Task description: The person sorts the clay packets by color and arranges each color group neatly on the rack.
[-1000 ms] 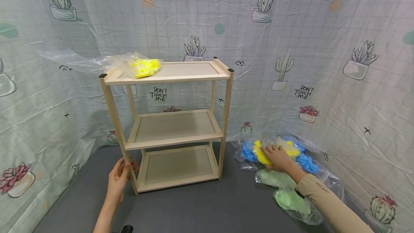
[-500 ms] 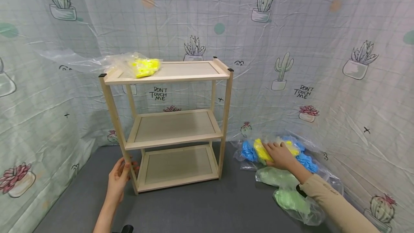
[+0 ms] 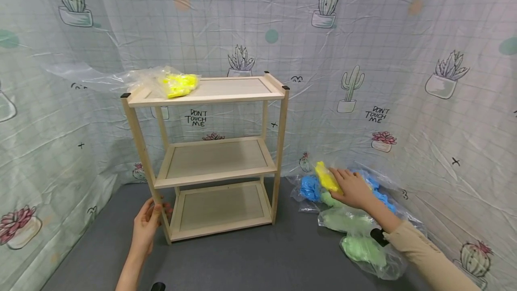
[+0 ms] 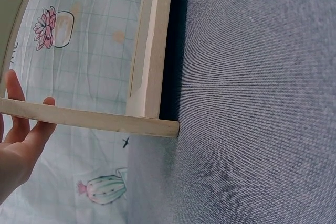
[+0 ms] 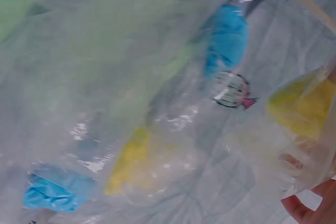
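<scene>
My left hand (image 3: 146,227) holds the front left post (image 4: 89,116) of a light wooden three-tier shelf (image 3: 218,178), low down near the grey surface. In the left wrist view the fingers wrap past the post. To the right, my right hand (image 3: 352,188) grips a clear plastic bag of yellow material (image 3: 328,178), just over a pile of similar bags. The right wrist view has this yellow bag (image 5: 302,106) at the right edge, fingers bunching its plastic. Another bag of yellow material (image 3: 180,85) lies on the shelf's top tier, its loose plastic trailing left.
Around the right hand lie bags of blue material (image 3: 310,187) and bags of pale green material (image 3: 363,250). A grey cloth (image 3: 242,264) covers the surface below. Behind and at both sides hangs a curtain (image 3: 323,57) printed with cacti.
My right hand has risen slightly with the yellow bag, which now sits higher off the pile and shows green beneath it. The left hand stays on the post.
</scene>
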A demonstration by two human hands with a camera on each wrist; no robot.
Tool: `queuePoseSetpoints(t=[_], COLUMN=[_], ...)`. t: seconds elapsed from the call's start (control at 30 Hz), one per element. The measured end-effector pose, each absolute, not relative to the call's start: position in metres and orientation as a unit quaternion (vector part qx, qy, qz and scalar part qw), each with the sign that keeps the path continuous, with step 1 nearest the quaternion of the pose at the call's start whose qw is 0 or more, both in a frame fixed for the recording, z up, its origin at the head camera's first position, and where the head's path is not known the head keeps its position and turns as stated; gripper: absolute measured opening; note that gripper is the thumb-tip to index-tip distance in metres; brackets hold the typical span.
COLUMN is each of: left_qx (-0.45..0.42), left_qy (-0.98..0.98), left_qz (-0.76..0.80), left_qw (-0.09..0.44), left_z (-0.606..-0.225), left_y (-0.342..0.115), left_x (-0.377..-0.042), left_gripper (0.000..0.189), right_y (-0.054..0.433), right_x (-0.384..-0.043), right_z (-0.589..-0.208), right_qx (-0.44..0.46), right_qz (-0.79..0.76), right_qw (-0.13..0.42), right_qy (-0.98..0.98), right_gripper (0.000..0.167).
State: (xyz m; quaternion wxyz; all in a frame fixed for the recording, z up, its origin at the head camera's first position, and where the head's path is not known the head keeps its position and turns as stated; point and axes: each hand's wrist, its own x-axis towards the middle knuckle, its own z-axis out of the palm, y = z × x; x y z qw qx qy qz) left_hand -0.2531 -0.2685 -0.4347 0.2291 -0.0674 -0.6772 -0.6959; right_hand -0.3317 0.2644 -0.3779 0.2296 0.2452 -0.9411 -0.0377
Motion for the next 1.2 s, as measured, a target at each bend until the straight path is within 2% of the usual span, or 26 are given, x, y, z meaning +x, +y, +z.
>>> queuePoseSetpoints(t=[0.43, 0.83, 1.03, 1.2], left_qx=[-0.062, -0.076, -0.08, -0.081], left_qy=[-0.679, -0.674, -0.67, -0.667], left_qz=[-0.694, -0.696, -0.7, -0.702], left_qw=[0.231, 0.234, 0.235, 0.237], left_z=[-0.437, -0.437, -0.437, -0.437], left_y=[-0.269, -0.27, -0.27, -0.269], left_x=[-0.255, -0.254, -0.254, -0.255], left_gripper=[0.025, 0.024, 0.023, 0.024], right_y=[0.259, 0.254, 0.249, 0.243], right_x=[-0.324, -0.32, -0.317, -0.311], right_z=[-0.343, -0.31, -0.286, -0.259], right_qx=[0.229, 0.23, 0.261, 0.251], right_qz=[0.021, 0.073, 0.074, 0.079], right_qw=[0.293, 0.406, 0.467, 0.484], right_qy=[-0.928, -0.882, -0.842, -0.835], right_gripper=[0.065, 0.067, 0.057, 0.05])
